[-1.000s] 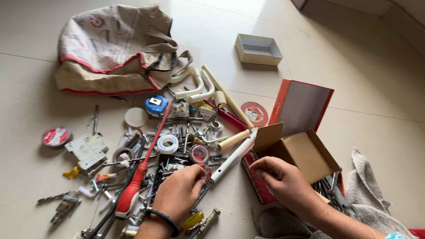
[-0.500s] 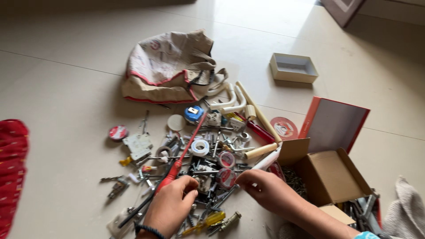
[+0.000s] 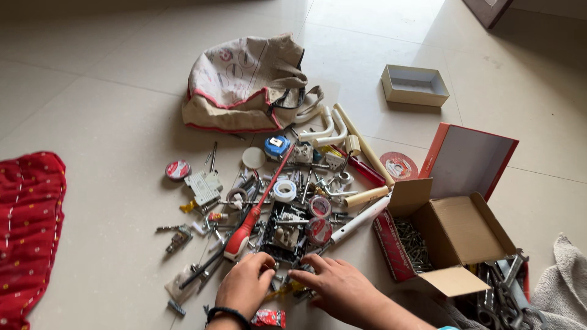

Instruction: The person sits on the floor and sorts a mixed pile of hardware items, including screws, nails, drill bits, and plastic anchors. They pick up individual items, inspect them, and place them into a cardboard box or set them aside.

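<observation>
both hands (image 3: 293, 282) at hardware pile's (image 3: 287, 201) near edge, bare floor (image 3: 104, 110) left

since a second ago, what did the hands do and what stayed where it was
The right hand left the open cardboard box and moved left to the near edge of the hardware pile, beside the left hand. Whether either grips anything cannot be told. The red-handled screwdriver, cloth bag and small tray lie as before.

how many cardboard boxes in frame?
2. A small shallow open beige box sits apart at upper right; a larger brown cardboard box with open flaps sits right of the hardware pile. None seems hidden.
</observation>
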